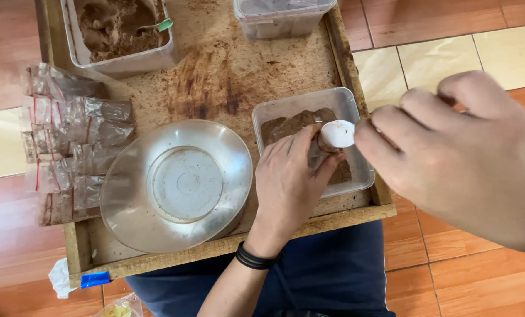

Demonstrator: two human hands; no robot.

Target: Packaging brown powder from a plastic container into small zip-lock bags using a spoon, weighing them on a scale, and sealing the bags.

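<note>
My left hand (pixel 289 182) is closed around a small clear plastic bag (pixel 316 154) and holds it over a clear plastic tub of brown powder (pixel 338 100). My right hand (pixel 462 152), large and close to the camera, grips a white plastic spoon (pixel 336 134) whose bowl sits at the bag's mouth. Both hands meet above the tub, at the right side of a worn wooden tray (pixel 227 70). A black band circles my left wrist.
An upturned round metal bowl (pixel 177 185) sits left of the tub. Several small clear zip bags (pixel 68 141) lie over the tray's left edge. A bigger tub of brown powder (pixel 121 32) and another clear container (pixel 280 17) stand at the back. Tiled floor lies around.
</note>
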